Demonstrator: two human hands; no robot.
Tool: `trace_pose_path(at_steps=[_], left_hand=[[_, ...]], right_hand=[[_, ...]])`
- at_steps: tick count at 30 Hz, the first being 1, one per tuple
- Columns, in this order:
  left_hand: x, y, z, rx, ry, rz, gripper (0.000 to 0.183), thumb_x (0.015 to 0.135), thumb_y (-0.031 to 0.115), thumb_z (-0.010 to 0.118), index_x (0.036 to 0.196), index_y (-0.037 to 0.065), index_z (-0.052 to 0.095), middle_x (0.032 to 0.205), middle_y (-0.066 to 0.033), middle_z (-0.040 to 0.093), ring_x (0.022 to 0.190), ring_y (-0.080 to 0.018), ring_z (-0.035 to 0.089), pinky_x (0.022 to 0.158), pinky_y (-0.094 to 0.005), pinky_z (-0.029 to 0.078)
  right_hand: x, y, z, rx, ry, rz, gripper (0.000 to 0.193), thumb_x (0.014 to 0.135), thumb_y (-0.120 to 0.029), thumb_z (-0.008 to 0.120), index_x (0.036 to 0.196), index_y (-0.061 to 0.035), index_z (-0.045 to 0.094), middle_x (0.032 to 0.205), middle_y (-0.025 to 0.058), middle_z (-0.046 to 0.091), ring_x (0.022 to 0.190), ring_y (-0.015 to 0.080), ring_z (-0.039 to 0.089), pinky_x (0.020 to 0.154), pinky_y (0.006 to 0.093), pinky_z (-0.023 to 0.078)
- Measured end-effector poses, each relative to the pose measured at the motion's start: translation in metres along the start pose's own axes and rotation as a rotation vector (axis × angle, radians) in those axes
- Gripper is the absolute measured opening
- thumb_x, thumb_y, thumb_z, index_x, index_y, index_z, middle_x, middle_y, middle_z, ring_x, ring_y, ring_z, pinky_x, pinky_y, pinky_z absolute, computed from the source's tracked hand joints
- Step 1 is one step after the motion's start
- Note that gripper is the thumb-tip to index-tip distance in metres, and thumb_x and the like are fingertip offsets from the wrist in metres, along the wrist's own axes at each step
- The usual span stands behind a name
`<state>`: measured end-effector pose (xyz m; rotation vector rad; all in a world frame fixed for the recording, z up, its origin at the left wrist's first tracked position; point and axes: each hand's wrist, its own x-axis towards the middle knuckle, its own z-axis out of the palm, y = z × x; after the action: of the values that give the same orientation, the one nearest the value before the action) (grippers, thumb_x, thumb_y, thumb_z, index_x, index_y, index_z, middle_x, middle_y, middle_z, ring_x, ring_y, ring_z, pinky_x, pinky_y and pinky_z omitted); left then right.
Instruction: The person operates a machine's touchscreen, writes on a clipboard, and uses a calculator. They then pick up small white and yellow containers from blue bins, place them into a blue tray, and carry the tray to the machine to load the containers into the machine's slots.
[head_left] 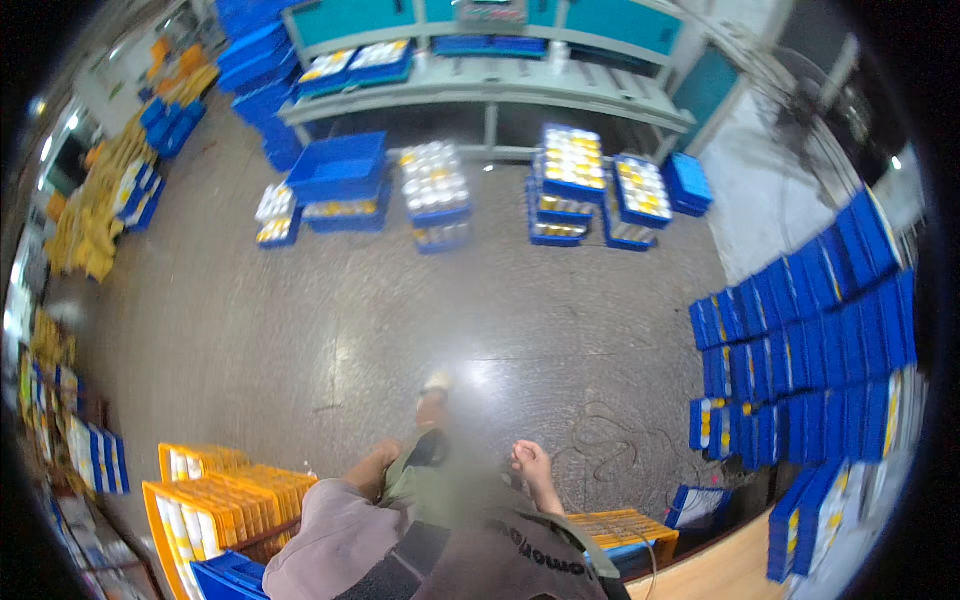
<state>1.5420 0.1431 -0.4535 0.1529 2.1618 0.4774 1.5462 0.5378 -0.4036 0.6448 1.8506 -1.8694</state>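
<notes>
My right hand hangs beside my right thigh, fingers curled in, and nothing shows in it. My left hand is low against my left leg; its fingers are blurred and partly hidden, so I cannot tell their shape. Neither hand touches any of the crates. Closest on the left are yellow crates packed with white cylindrical pieces. Near my right side stands another yellow crate. My foot shows in front of me on the grey floor.
A workbench runs along the far side, with blue trays of white and yellow pieces stacked before it. Tall stacks of blue crates line the right. A cable lies on the floor. Yellow sacks are heaped far left.
</notes>
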Motion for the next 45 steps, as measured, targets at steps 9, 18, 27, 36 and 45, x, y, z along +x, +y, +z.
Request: trace_pose_path(at_steps=[9,18,27,36,45], left_hand=[[0.011,-0.172,-0.091,-1.496,0.368,-0.85,0.029,0.098,0.029,0.051,0.103,0.003,0.062,0.091,-0.0138,0.067,0.076,-0.0305,0.064,0.066,-0.0439,0.051],[0.055,-0.298,-0.28,-1.615,0.708,-0.699,0.032,0.096,0.018,0.055,0.115,-0.008,0.054,0.096,-0.0144,0.064,0.076,-0.0255,0.063,0.063,-0.0373,0.053],[0.15,-0.386,-0.51,-1.442,0.698,-0.72,0.034,0.094,0.019,0.059,0.117,-0.006,0.06,0.101,-0.0155,0.067,0.087,-0.0245,0.067,0.072,-0.0361,0.055],[0.347,-0.514,-0.938,-0.642,1.062,-0.411,0.04,0.093,0.028,0.064,0.112,-0.007,0.062,0.098,-0.0247,0.069,0.096,-0.0343,0.066,0.086,-0.0416,0.05],[0.423,-0.581,-1.215,0.068,1.379,-0.307,0.055,0.096,0.017,0.057,0.142,-0.006,0.037,0.144,-0.0293,0.04,0.131,-0.0443,0.042,0.108,-0.0471,0.035]], right_hand=[[0.196,-0.157,0.156,-0.48,-0.036,-0.036,0.028,0.093,-0.027,0.064,0.105,-0.0013,0.067,0.093,0.0095,0.071,0.084,0.0179,0.066,0.078,0.0339,0.052],[0.358,-0.337,0.33,-0.807,-0.202,-0.169,0.029,0.092,-0.027,0.064,0.108,-0.0024,0.066,0.097,0.0127,0.071,0.093,0.0212,0.067,0.083,0.0351,0.052],[0.602,-0.449,0.517,-0.807,-0.467,-0.234,0.029,0.091,-0.025,0.066,0.112,-0.0048,0.066,0.101,0.0109,0.072,0.094,0.0225,0.068,0.085,0.0351,0.052],[0.849,-0.721,0.85,-0.884,-0.298,-1.016,0.048,0.089,-0.019,0.061,0.134,-0.005,0.05,0.131,0.0217,0.052,0.124,0.0409,0.047,0.106,0.0492,0.037],[0.946,-0.772,0.996,-1.252,0.089,-1.232,0.027,0.085,-0.016,0.054,0.109,-0.0083,0.066,0.119,0.0115,0.059,0.116,0.0263,0.05,0.098,0.0408,0.038]])
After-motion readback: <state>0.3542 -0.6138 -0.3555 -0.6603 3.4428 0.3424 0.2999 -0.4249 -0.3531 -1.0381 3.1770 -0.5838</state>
